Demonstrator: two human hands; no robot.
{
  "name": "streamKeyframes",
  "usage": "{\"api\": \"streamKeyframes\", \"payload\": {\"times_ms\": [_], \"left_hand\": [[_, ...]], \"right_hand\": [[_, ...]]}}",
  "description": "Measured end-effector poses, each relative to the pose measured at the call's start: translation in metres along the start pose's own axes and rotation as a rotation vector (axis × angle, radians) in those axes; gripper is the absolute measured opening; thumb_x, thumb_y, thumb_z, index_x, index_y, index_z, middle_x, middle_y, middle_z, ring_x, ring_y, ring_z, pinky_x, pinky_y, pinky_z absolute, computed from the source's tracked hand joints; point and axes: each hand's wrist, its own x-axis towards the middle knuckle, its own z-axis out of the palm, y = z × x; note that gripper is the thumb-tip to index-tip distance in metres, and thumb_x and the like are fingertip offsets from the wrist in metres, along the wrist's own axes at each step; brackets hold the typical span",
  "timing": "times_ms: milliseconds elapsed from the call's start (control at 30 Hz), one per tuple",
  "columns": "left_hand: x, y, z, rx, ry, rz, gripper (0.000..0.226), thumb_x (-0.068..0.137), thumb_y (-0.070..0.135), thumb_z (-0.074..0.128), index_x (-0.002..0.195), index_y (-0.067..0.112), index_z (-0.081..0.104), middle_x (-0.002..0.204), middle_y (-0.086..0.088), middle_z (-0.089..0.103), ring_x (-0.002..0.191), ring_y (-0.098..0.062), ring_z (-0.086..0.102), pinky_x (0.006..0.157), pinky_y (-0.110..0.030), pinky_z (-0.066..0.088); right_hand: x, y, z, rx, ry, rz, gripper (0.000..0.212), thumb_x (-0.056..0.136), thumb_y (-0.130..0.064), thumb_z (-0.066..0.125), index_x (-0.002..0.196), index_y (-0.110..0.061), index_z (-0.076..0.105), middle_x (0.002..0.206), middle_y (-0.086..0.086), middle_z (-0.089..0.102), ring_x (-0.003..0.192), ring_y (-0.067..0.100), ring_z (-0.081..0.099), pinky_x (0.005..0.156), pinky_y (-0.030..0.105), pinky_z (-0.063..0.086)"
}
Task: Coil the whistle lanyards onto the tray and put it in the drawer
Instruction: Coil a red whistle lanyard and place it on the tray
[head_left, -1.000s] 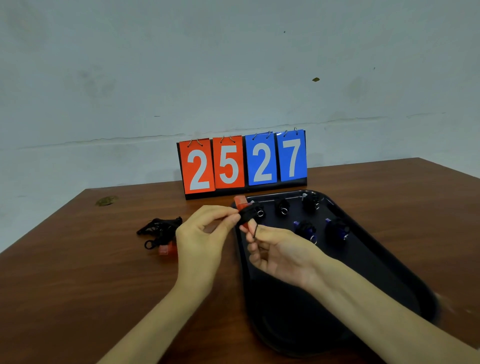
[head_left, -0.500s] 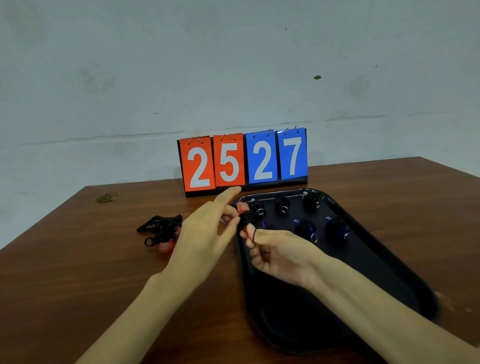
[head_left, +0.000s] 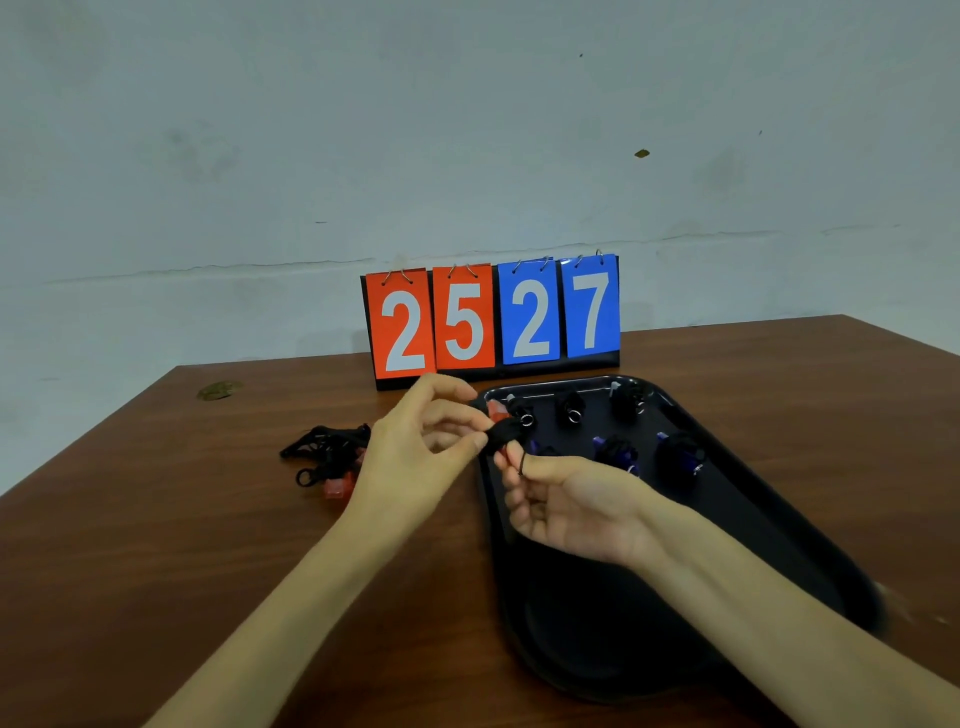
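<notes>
- Left hand (head_left: 415, 460), centre of frame: thumb and fingertips drawn narrowly together, pinching the black lanyard bundle (head_left: 505, 434).
- Right hand (head_left: 569, 512), just right of centre, palm up: fingers curled, thumb and forefinger gripping a loop of the same cord.
- Lanyard bundle: held over the upper-left corner of the black tray (head_left: 582, 623), with a red whistle (head_left: 497, 411) just beside it.
- Coiled lanyards (head_left: 569, 408): two rows at the tray's upper end.
- Uncoiled lanyards (head_left: 327, 449): heap on the table (head_left: 156, 571), left of centre.
- Scoreboard (head_left: 493, 317): reads 25 27, above the tray.
</notes>
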Motion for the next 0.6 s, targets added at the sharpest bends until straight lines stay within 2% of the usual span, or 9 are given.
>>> {"api": "streamKeyframes", "payload": {"times_ms": [167, 300, 367, 500, 600], "left_hand": [[0.001, 0.003, -0.004, -0.100, 0.053, 0.039, 0.028, 0.076, -0.006, 0.069, 0.087, 0.019, 0.065, 0.084, 0.011, 0.071, 0.082, -0.005, 0.068, 0.073, -0.014, 0.051], [-0.001, 0.000, -0.002, -0.034, 0.131, 0.070, 0.021, 0.076, 0.003, 0.072, 0.080, 0.023, 0.069, 0.079, 0.007, 0.070, 0.079, -0.008, 0.067, 0.071, -0.015, 0.052], [-0.003, -0.001, -0.001, -0.005, 0.140, 0.110, 0.021, 0.077, 0.004, 0.071, 0.084, 0.023, 0.070, 0.081, 0.009, 0.070, 0.078, -0.006, 0.067, 0.071, -0.014, 0.052], [-0.005, -0.009, -0.001, 0.298, 0.120, 0.383, 0.015, 0.084, 0.009, 0.066, 0.096, 0.016, 0.070, 0.091, 0.011, 0.067, 0.089, 0.000, 0.063, 0.081, -0.011, 0.049], [-0.005, -0.014, -0.002, 0.436, 0.076, 0.450, 0.019, 0.086, 0.020, 0.060, 0.096, 0.009, 0.072, 0.091, 0.004, 0.068, 0.089, -0.001, 0.061, 0.082, -0.013, 0.048]], "right_hand": [[-0.002, -0.001, 0.002, -0.083, -0.070, -0.041, 0.014, 0.087, -0.022, 0.058, 0.081, -0.012, 0.066, 0.064, -0.004, 0.055, 0.062, 0.007, 0.047, 0.059, 0.017, 0.043], [-0.004, -0.003, 0.002, -0.085, -0.126, -0.065, 0.013, 0.077, -0.026, 0.062, 0.079, -0.014, 0.066, 0.065, -0.004, 0.056, 0.063, 0.008, 0.048, 0.061, 0.018, 0.045], [-0.005, -0.004, 0.002, -0.086, -0.134, -0.081, 0.013, 0.076, -0.026, 0.062, 0.078, -0.013, 0.066, 0.066, -0.004, 0.056, 0.063, 0.008, 0.049, 0.062, 0.018, 0.045], [-0.003, -0.001, 0.000, -0.130, -0.087, -0.123, 0.013, 0.086, -0.022, 0.059, 0.082, -0.012, 0.067, 0.066, -0.004, 0.056, 0.063, 0.007, 0.048, 0.062, 0.018, 0.045], [-0.002, 0.002, 0.000, -0.226, -0.021, -0.181, 0.015, 0.090, -0.020, 0.057, 0.083, -0.010, 0.067, 0.064, -0.004, 0.056, 0.061, 0.006, 0.047, 0.061, 0.017, 0.043]]}}
